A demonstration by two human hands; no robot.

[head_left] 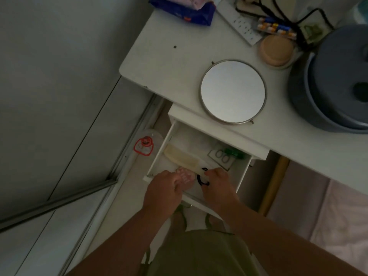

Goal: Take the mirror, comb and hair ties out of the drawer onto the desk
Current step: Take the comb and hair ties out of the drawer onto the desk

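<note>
A round metal-rimmed mirror [233,91] lies flat on the white desk [169,62], near its front edge. Below it the white drawer [159,156] stands pulled out. A cream comb [180,156] lies inside along the drawer's left side. My left hand [165,188] is closed on a pink patterned hair tie [185,175] at the drawer's front. My right hand [217,182] pinches a black hair tie [201,181] beside it.
Scissors in a clear packet [221,156] and a green object [235,153] lie at the drawer's back right. On the desk stand a grey pot [334,86], a tan round box [276,49], a power strip [239,24] and a blue packet [187,10]. A red-outlined item [143,146] lies on the floor.
</note>
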